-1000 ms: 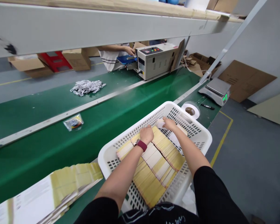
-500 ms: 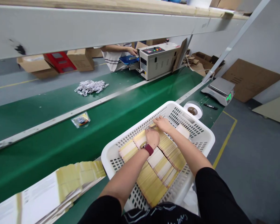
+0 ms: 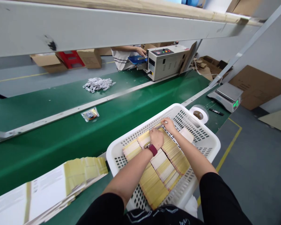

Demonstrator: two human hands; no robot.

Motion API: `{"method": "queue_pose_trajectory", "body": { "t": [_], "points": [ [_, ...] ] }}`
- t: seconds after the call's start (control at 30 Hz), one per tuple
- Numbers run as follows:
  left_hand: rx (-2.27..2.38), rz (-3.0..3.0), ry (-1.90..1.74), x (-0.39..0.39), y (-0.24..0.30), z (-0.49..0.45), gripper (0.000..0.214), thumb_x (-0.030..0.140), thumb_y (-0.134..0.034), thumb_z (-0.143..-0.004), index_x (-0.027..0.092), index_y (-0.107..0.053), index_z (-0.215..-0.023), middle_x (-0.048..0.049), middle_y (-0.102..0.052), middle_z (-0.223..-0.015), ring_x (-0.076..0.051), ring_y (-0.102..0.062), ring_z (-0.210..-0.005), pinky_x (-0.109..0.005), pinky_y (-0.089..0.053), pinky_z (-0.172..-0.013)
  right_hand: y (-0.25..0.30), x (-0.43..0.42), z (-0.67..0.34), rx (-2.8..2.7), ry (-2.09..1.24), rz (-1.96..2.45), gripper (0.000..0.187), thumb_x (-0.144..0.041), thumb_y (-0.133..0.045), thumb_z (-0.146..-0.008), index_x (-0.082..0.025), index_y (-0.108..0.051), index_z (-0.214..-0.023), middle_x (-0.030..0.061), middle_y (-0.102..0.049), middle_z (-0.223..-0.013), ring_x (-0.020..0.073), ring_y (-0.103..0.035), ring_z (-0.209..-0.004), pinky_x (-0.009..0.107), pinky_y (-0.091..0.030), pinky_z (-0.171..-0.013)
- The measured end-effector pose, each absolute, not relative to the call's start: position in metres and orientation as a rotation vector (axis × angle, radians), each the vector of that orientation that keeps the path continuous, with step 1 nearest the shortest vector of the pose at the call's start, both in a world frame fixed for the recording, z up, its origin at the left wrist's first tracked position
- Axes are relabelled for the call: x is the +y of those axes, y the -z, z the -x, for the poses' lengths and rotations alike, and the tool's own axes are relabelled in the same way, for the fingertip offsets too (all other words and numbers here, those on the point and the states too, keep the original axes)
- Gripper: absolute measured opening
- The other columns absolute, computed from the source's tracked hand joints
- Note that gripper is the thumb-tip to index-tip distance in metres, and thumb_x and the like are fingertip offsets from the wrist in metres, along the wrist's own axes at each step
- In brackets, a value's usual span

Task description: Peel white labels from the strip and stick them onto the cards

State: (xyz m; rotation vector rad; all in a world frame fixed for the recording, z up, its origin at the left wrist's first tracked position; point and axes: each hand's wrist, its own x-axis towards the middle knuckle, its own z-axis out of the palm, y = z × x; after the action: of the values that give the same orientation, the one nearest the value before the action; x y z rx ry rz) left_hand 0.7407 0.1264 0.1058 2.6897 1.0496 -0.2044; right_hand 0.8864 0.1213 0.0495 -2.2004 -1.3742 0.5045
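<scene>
A white perforated plastic basket [image 3: 117, 146] in front of me holds tight rows of yellow-and-white folded papers [image 3: 153, 186] standing on edge. Both my hands are inside it, at the far end of the rows. My left hand [image 3: 156, 138], with a dark red watch band at the wrist, has its fingers curled over the paper edges. Just to its right, my right hand [image 3: 169, 125] pinches the papers near the basket's far wall. The fingertips partly hide what they grip. A small pale stack [image 3: 186, 134] lies by my right forearm.
Printed sheets [image 3: 49, 187] lie fanned at left. On the green belt sits a small plastic packet [image 3: 90, 114]; beyond are white cords [image 3: 98, 84] and a machine [image 3: 166, 64] with a co-worker's hand [image 3: 141, 51]. Tape [image 3: 202, 114], a marker [image 3: 216, 112] and a scale [image 3: 227, 96] stand right.
The whole view has shifted slightly, so things appear farther right. Both hands stay at the far end of the paper rows, with the right fingers drawn closer into a pinch.
</scene>
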Motion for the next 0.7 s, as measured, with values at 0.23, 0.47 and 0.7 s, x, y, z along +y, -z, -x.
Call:
{"method": "queue_pose_trajectory", "body": {
  "t": [0.23, 0.47, 0.7],
  "points": [
    [1.016, -2.726, 0.106, 0.126, -0.11, -0.742, 0.042, 0.012, -0.027, -0.092, 0.008, -0.053, -0.125, -0.02, -0.051, -0.126, -0.03, -0.042, -0.118, -0.044, -0.034, -0.096, -0.035, 0.125, -0.873, -1.202, -0.697, 2.122, 0.025, -0.034, -0.057, -0.091, -0.014, -0.062, -0.106, 0.0055, -0.065, -0.106, 0.0168, -0.064, -0.096, 0.039, -0.054, -0.086],
    [1.064, -2.722, 0.235, 0.125, -0.104, -0.74, 0.059, 0.026, -0.056, -0.087, 0.005, -0.039, -0.139, -0.0231, -0.042, -0.143, -0.036, -0.036, -0.13, -0.047, -0.027, -0.109, -0.028, 0.124, -0.884, -0.966, -0.769, 2.215, 0.033, -0.037, -0.056, -0.091, -0.015, -0.058, -0.116, 0.0077, -0.062, -0.116, 0.0187, -0.063, -0.1, 0.04, -0.055, -0.085],
    [1.15, -2.636, 0.346, 0.156, -0.11, -0.74, 0.027, 0.029, -0.051, -0.094, 0.01, -0.06, -0.11, -0.0115, -0.063, -0.109, -0.021, -0.06, -0.103, -0.038, -0.05, -0.089, -0.031, 0.122, -0.89, -1.068, -0.924, 2.206, 0.032, -0.036, -0.056, -0.092, -0.016, -0.058, -0.116, 0.0075, -0.062, -0.116, 0.0187, -0.062, -0.101, 0.04, -0.055, -0.087]
  ]
}}
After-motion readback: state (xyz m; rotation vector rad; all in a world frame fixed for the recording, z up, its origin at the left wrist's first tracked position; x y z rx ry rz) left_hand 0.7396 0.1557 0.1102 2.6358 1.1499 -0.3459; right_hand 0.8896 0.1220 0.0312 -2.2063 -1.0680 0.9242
